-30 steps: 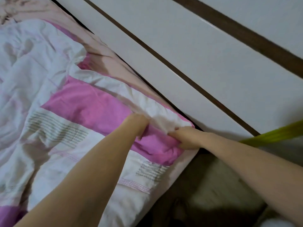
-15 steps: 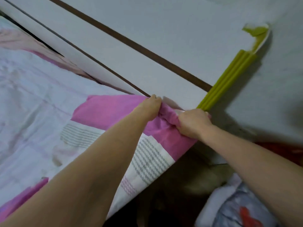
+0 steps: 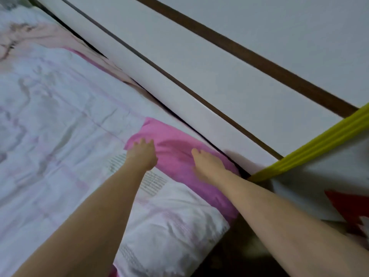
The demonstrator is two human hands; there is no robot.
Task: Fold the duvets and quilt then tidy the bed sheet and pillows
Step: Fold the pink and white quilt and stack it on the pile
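Observation:
A white duvet (image 3: 60, 136) with pink patches and grey stitched panels lies spread over the bed. Its pink corner (image 3: 175, 154) sits flat at the bed's far right corner, against the white panel. My left hand (image 3: 142, 154) rests flat with straight fingers on the left edge of the pink patch. My right hand (image 3: 207, 164) lies flat on the right part of the same patch, fingers straight. A pale pink sheet (image 3: 50, 35) shows beyond the duvet at the upper left.
A white panel (image 3: 219, 86) with dark brown strips runs along the bed's far side. A yellow-green ribbed strip (image 3: 311, 146) slants at the right. White fabric with a red shape (image 3: 351, 204) lies at the lower right; a dark gap (image 3: 235, 246) lies beside the bed.
Both hands have let go of the bunched pink corner they gripped. The corner now lies flat on the bed, with both palms spread on it.

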